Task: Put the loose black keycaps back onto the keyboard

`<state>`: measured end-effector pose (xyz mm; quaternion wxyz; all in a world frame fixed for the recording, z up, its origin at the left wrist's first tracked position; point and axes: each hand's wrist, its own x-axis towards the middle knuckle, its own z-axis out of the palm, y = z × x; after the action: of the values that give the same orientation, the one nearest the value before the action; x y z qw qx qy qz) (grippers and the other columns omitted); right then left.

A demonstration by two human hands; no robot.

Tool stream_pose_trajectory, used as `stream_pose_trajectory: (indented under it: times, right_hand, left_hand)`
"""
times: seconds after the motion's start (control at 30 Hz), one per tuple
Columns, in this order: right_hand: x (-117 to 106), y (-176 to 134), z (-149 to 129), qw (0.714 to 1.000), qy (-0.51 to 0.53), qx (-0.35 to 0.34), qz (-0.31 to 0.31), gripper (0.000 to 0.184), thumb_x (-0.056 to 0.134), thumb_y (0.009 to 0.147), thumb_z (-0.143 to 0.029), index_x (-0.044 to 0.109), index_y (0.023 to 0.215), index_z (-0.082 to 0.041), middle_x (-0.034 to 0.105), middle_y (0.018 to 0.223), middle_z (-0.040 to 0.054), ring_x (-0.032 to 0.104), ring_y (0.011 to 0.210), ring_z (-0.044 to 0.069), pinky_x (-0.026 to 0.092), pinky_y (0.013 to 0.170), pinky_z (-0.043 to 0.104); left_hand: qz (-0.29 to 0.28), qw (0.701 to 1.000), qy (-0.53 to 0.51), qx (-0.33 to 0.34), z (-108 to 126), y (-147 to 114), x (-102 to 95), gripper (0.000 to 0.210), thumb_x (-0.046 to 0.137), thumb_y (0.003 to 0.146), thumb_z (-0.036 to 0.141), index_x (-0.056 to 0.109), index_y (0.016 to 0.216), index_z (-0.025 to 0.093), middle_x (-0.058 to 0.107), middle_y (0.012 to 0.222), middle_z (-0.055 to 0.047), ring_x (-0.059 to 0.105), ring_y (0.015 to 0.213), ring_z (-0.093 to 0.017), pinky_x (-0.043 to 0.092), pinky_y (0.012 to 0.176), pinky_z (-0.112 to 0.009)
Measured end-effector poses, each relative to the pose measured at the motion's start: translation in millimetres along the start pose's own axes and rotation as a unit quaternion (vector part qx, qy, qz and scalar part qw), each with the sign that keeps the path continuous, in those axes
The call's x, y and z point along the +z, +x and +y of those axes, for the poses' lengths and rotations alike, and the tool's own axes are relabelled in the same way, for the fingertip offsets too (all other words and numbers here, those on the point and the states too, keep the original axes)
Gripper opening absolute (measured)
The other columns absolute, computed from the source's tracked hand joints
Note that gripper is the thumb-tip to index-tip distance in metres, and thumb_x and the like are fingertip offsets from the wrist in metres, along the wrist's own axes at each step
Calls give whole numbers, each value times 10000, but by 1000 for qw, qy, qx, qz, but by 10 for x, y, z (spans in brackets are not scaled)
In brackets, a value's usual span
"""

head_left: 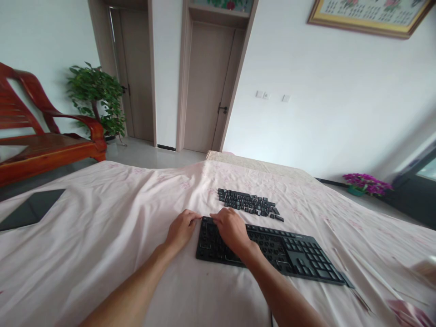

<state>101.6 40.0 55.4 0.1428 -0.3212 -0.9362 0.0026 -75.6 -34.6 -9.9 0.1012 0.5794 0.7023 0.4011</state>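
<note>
A black keyboard [301, 254] lies flat on the pink cloth, its main key area largely stripped of keycaps and its number pad with keys on. My left hand [182, 230] is curled at the top left corner of the keyboard, thumb and forefinger closed against its edge. Over the keyboard's left part is my right hand [232, 229], fingers bent and drawn together near the top left keys. Whatever may be between its fingertips is hidden. Beyond the keyboard lie loose black keycaps [247, 203], grouped in rough rows on the cloth.
The wrinkled pink cloth [143, 200] covers the surface. A dark tablet-like slab [32, 209] rests at the left. Thin sticks or tool-like items [363, 302] lie at the right. A wooden chair [51, 131], a green plant [97, 97] and purple flowers [366, 183] stand beyond.
</note>
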Motion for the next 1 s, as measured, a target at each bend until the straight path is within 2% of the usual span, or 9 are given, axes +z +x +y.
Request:
stream_pose_trajectory:
  times: [0.1,0.17,0.23,0.5,0.73,1.0]
  right_hand:
    - [-6,161,340,995,-13,85,46,253,477,913,-292,699,1036,-286,644,991,19,520,929,154,337,830,242]
    - [20,269,511,991,-42,121,47,240,496,902,-295,712,1004,-311,636,1010,17,503,963,168,339,813,250]
    - [59,362,615,989,-70,129,29,235,506,893,-277,721,980,-317,624,1023,25,489,983,177,337,805,259]
    - [163,552,668,986,-146,79,1,236,490,893,-247,723,890,-215,595,1033,87,446,1012,213,325,806,311]
    - [180,605,649,984,-173,46,-18,228,490,872,-170,715,846,-198,607,1016,94,438,1019,220,321,776,316]
    - [199,664,644,975,-215,-14,-45,243,462,883,-135,703,870,-166,616,1028,128,442,1029,232,317,813,331]
  left_hand:
    - [1,1000,7,-4,-14,5,14,317,447,830,120,676,1012,242,643,1059,-18,586,1005,-139,421,894,-247]
    - [0,1000,14,-11,-16,10,16,309,451,835,125,679,1002,251,646,1051,-13,589,996,-139,423,880,-244]
    - [-1,1000,17,-14,-13,16,16,300,455,838,128,683,987,253,648,1047,-12,592,989,-138,425,872,-240]
    - [-1,1000,13,-22,21,23,-1,284,470,841,135,690,970,261,658,1044,-8,592,995,-136,424,873,-239]
    - [3,1000,14,-16,8,26,6,283,469,838,127,688,967,249,655,1040,-13,593,989,-137,426,864,-237]
    - [4,1000,11,-10,-9,26,12,290,462,834,122,688,969,245,654,1042,-11,595,984,-133,426,863,-229]
